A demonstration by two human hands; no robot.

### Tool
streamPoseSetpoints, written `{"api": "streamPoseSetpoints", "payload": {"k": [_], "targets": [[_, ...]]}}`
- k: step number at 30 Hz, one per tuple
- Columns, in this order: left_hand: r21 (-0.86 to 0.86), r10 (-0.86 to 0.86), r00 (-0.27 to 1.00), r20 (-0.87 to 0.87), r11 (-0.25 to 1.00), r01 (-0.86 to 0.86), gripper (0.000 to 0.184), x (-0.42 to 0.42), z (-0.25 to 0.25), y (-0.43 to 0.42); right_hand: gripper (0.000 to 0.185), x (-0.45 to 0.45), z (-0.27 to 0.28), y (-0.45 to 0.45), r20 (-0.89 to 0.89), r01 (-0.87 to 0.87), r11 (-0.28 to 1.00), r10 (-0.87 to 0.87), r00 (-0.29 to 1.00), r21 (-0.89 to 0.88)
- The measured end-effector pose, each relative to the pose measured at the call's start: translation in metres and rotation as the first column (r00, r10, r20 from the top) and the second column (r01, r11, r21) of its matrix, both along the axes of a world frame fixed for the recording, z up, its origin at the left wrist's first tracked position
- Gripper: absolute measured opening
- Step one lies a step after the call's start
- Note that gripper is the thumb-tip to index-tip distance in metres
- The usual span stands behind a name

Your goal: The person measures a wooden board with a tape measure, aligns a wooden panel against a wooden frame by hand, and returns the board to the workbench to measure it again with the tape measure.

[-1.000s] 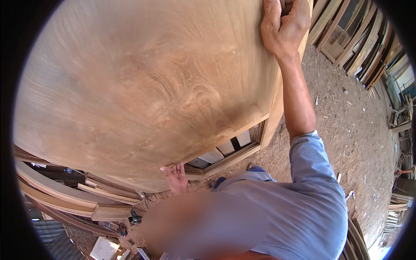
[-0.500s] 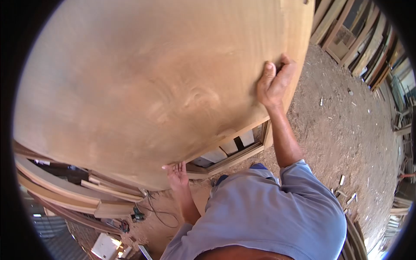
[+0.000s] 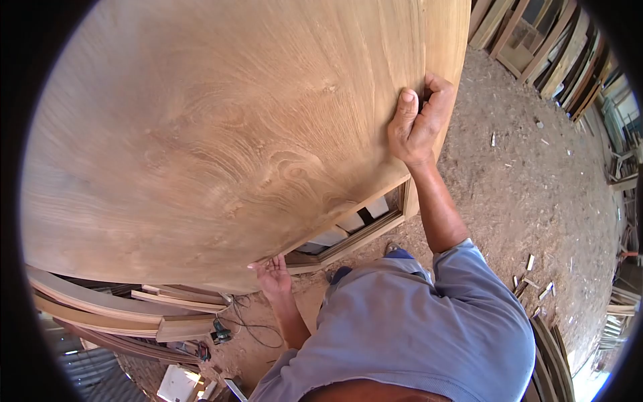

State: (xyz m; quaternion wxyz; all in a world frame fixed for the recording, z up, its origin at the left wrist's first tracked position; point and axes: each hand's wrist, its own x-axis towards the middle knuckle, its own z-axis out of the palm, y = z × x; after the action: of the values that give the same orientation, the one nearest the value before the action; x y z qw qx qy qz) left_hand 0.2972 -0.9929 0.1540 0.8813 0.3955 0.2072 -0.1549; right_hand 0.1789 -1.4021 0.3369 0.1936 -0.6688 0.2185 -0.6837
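Observation:
A large wooden panel (image 3: pixel 221 161) with swirling grain fills most of the upper view. My right hand (image 3: pixel 420 124) grips it near its right side, thumb lying on the face and fingers curled at a seam beside a lighter strip. At the lower edge, my left hand (image 3: pixel 273 276) holds the panel with its fingers against the rim and the thumb pointing left; part of the grip is hidden. Under that edge shows a wooden frame (image 3: pixel 365 236) with pale pieces and a dark gap inside it.
Curved-looking timber boards (image 3: pixel 114 305) lie at the left, beside a dark power tool (image 3: pixel 220 331) with a cord. Several planks and frames (image 3: pixel 536 43) lean at the upper right. Wood scraps (image 3: pixel 546 290) are scattered on the dirt floor (image 3: pixel 509 194).
The panel and both hands appear slightly further left, and the grain is sharper now. The right hand sits a little higher; both hands keep their hold.

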Motion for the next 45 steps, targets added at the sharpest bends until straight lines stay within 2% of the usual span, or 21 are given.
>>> {"api": "streamPoseSetpoints", "payload": {"k": [2,4,6,8,10,11,15,19,21,24,25,27,28,30,33,45], "targets": [[-0.002,-0.003,1.000,0.016,1.000,0.003,0.064,-0.005,0.007,-0.001,0.027,-0.001,-0.003,0.001,0.011,-0.007,1.000,0.007,1.000,-0.015],[0.144,-0.060,0.996,0.067,0.988,0.050,0.066,-0.010,0.028,-0.018,0.026,0.000,-0.006,0.000,-0.047,0.061,0.998,-0.060,0.997,0.019],[0.043,-0.017,0.999,0.044,0.999,0.015,0.065,0.002,-0.006,0.002,0.027,-0.003,0.006,0.008,-0.035,0.057,0.998,-0.057,0.998,-0.006],[0.051,0.002,0.999,0.047,0.999,-0.005,0.070,-0.005,0.007,-0.005,0.028,-0.006,0.008,0.006,0.000,0.063,0.997,-0.063,0.998,-0.042],[0.033,0.002,0.999,0.035,0.999,-0.003,0.068,0.006,-0.008,0.006,0.030,-0.007,0.006,0.005,0.024,0.069,0.995,-0.068,0.997,-0.068],[0.028,0.020,1.000,-0.009,0.999,-0.020,0.066,0.011,-0.017,0.011,0.032,-0.007,0.006,0.004,0.011,0.047,0.997,-0.046,0.999,-0.059],[0.037,-0.005,1.000,0.031,0.999,0.003,0.067,0.019,-0.031,0.020,0.037,-0.008,0.003,0.005,0.006,-0.015,1.000,0.015,1.000,-0.004],[0.068,-0.064,0.997,0.053,0.996,0.061,0.077,0.020,-0.028,0.025,0.041,-0.011,0.004,0.005,0.021,-0.034,0.999,0.033,0.999,0.001],[0.207,-0.056,0.990,0.133,0.978,0.028,0.087,0.010,-0.012,0.019,0.041,-0.015,0.005,0.006,0.016,-0.048,0.999,0.047,0.999,0.025],[0.262,-0.081,0.978,0.190,0.965,0.029,0.091,0.019,-0.012,0.036,0.040,-0.015,0.004,0.004,0.016,-0.066,0.997,0.066,0.998,0.036],[0.244,-0.061,0.974,0.216,0.970,0.007,0.091,0.025,-0.017,0.045,0.040,-0.014,0.003,0.005,0.006,-0.061,0.997,0.060,0.998,0.051],[0.192,0.013,0.994,0.107,0.981,-0.034,0.085,0.035,-0.017,0.049,0.040,-0.014,0.005,0.004,0.034,-0.071,0.997,0.070,0.997,0.026],[0.177,0.023,0.992,0.120,0.983,-0.045,0.085,0.037,-0.021,0.049,0.039,-0.014,0.004,0.004,0.031,-0.064,0.998,0.064,0.997,0.022],[0.179,0.089,0.937,0.337,0.971,-0.157,0.083,0.012,0.007,0.028,0.038,-0.014,0.004,0.004,0.025,-0.061,0.998,0.060,0.998,0.020],[0.255,0.152,0.959,0.240,0.943,-0.213,0.084,0.026,0.006,0.044,0.037,-0.014,0.004,0.004,0.036,-0.067,0.998,0.066,0.997,0.010],[0.275,0.148,0.953,0.265,0.936,-0.221,0.081,0.018,0.018,0.030,0.036,-0.012,0.002,0.001,0.060,-0.074,0.997,0.074,0.995,-0.003]]}}
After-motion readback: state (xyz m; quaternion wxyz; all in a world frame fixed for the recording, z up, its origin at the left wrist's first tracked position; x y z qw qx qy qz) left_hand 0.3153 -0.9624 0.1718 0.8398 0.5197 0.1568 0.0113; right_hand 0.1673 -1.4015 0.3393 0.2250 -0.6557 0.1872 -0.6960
